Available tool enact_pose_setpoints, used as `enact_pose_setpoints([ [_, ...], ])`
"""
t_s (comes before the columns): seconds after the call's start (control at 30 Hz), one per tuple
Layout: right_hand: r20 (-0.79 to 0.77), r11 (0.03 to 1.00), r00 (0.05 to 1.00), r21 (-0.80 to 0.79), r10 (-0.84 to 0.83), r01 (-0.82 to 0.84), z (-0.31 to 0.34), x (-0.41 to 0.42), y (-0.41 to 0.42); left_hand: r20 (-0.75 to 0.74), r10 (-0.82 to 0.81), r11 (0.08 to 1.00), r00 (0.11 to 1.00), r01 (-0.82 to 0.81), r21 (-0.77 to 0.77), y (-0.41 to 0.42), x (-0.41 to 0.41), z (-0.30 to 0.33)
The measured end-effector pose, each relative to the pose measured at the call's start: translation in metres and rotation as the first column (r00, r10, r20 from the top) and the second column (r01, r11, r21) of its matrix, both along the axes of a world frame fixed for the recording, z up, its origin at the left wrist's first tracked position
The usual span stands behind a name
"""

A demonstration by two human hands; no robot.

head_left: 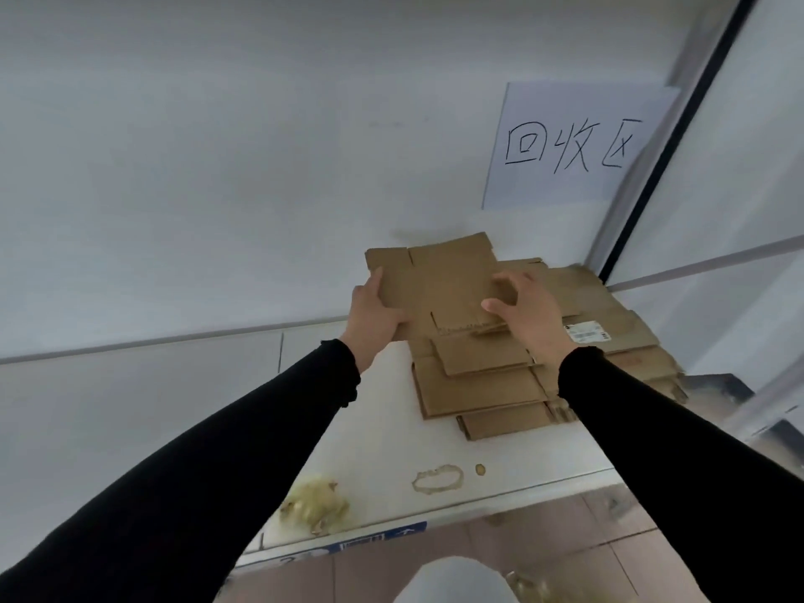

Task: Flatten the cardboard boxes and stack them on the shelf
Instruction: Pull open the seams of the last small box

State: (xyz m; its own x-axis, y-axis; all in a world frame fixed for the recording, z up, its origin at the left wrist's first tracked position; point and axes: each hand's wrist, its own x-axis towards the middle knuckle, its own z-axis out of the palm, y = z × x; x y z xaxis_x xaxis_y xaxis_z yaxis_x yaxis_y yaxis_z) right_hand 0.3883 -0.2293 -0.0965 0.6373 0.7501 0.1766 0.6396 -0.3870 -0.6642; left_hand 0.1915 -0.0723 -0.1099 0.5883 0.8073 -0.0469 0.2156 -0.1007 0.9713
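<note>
- At the far right corner of the shelf (500, 454), against the wall, lies a stack of flattened boxes (487, 385), and the top flattened box (439, 285) is being set onto it.
- The left hand (376, 309) grips the top box's left edge, thumb on top and fingers curled under; the right hand (528, 309) rests on its right side with fingers bent over the cardboard, apparently pressing it down, though whether they pinch an edge I cannot tell.
- By my reading the step in hand is the stacking one: this box is already flat and sits partly on the pile, overhanging toward the left and the wall.
- The next move probably calls for sliding the box rightward to square it with the sheets beneath, then letting go with both hands without dragging the pile toward the shelf's near edge.
- A paper sign (574, 145) on the wall above the stack reads 回收区 in handwritten strokes.
- A white shipping label (587, 332) with a barcode sits on a lower sheet at the right; its print is too small to read.
- A blue strip (378, 537) along the shelf's near edge carries marks too blurred to read.
- Brownish stains (437, 478) mark the shelf surface near that edge.
</note>
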Motion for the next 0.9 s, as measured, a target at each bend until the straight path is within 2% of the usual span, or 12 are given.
enact_pose_setpoints([
  [0.17, 0.033, 0.992, 0.992, -0.006, -0.124, 0.124, -0.009, 0.069, -0.034, -0.077, -0.098, 0.994, 0.992, 0.102, 0.047, -0.030, 0.082, -0.009],
  [0.27, 0.115, 0.986, 0.980, -0.003, -0.163, 0.164, -0.022, 0.102, -0.046, -0.130, -0.139, 0.987, 0.982, 0.147, 0.061, -0.037, 0.118, -0.017],
  [0.37, 0.181, 0.981, 0.966, -0.030, -0.182, 0.191, -0.035, 0.128, -0.048, -0.220, -0.128, 0.977, 0.967, 0.161, 0.140, -0.042, 0.146, -0.024],
  [0.47, 0.226, 0.979, 0.958, -0.057, -0.178, 0.195, -0.045, 0.146, -0.041, -0.267, -0.104, 0.973, 0.958, 0.153, 0.170, -0.039, 0.164, -0.035],
  [0.6, 0.264, 0.979, 0.960, -0.155, -0.088, 0.133, -0.061, 0.157, -0.029, -0.347, -0.071, 0.962, 0.935, 0.156, 0.224, -0.028, 0.175, -0.050],
  [0.73, 0.319, 0.928, 0.948, -0.347, -0.018, 0.134, -0.080, 0.161, -0.025, -0.588, 0.020, 0.857, 0.809, 0.289, 0.427, -0.024, 0.172, -0.068],
  [0.8, 0.366, 0.897, 0.930, -0.414, 0.006, 0.157, -0.088, 0.162, -0.027, -0.600, 0.012, 0.798, 0.800, 0.354, 0.488, -0.019, 0.171, -0.078],
  [0.9, 0.477, 0.892, 0.878, -0.414, 0.040, 0.184, -0.093, 0.162, -0.030, -0.666, -0.064, 0.633, 0.743, 0.546, 0.549, -0.014, 0.175, -0.088],
])
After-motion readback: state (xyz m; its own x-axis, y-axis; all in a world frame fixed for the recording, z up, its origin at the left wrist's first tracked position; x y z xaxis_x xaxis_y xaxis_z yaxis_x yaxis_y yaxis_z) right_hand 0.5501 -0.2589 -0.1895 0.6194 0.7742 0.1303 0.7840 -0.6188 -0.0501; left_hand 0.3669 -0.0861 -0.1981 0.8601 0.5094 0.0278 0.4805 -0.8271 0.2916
